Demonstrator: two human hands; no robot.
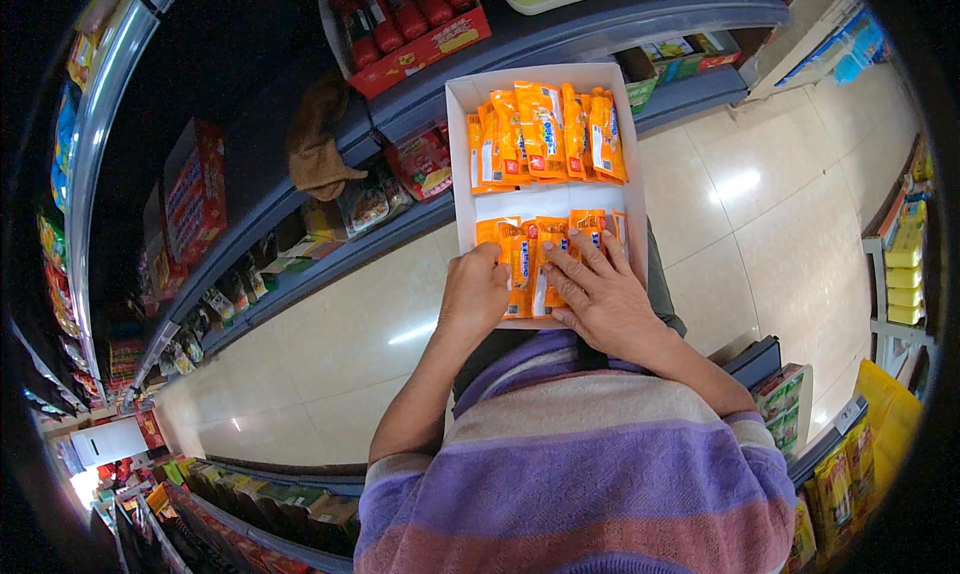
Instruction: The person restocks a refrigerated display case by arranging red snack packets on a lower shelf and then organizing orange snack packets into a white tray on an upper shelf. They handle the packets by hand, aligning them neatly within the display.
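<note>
A shallow white cardboard box (pixel 549 195) is tilted towards me at my lap. Inside, orange snack packets stand in two rows: a far row (pixel 547 131) and a near row (pixel 551 263), with a strip of white box floor between them. My left hand (pixel 476 289) is curled over the near left side of the box, its fingertips against the leftmost near packets; whether it grips a packet or the box wall is hidden. Fingers spread, my right hand (pixel 607 293) lies across the right part of the near row, touching the packets.
Ahead, a dark shelf (pixel 420 101) carries a red box of red-wrapped sausages (pixel 409 30) and a brown cloth glove (pixel 319 154). Packaged goods fill its lower tier. Tiled floor (pixel 330 341) runs along the aisle. Behind me on the right, another shelf holds yellow packets (pixel 840 476).
</note>
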